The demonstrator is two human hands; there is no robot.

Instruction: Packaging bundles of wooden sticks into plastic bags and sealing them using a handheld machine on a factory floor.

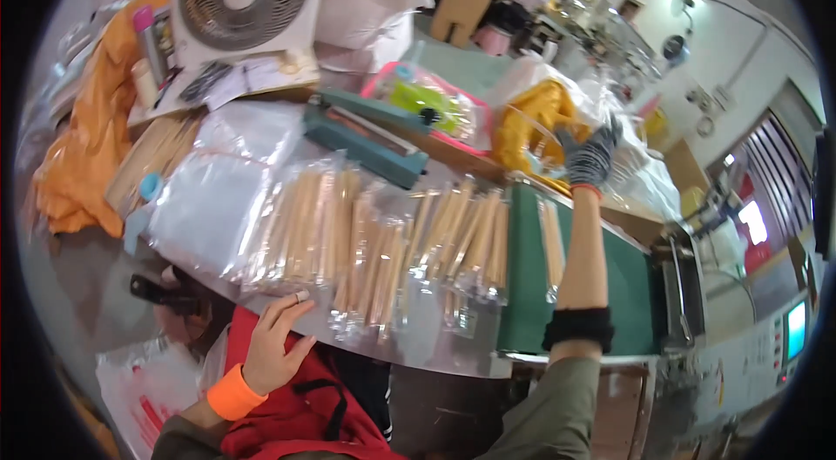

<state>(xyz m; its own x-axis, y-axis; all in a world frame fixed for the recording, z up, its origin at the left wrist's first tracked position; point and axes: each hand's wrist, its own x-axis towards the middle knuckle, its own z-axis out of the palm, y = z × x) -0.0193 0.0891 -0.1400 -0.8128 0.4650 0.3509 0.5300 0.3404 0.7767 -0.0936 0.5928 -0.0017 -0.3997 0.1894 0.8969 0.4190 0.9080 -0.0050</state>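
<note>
Gloved right hand [592,157] stretched out, grip unclear | yellow bag [521,125] lay just left | empty left hand [273,355] spread near packets [300,229]

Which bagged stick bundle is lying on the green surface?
The narrow bundle beside the right forearm, farthest right. It lies alone on the green surface; the other bundles are grouped leftward on the grey table.

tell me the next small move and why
Perhaps have the left hand pick up a packet of sticks: it looks empty and is close by, while the gloved right hand is stretched out beyond the green surface, by the yellow bundle.
</note>
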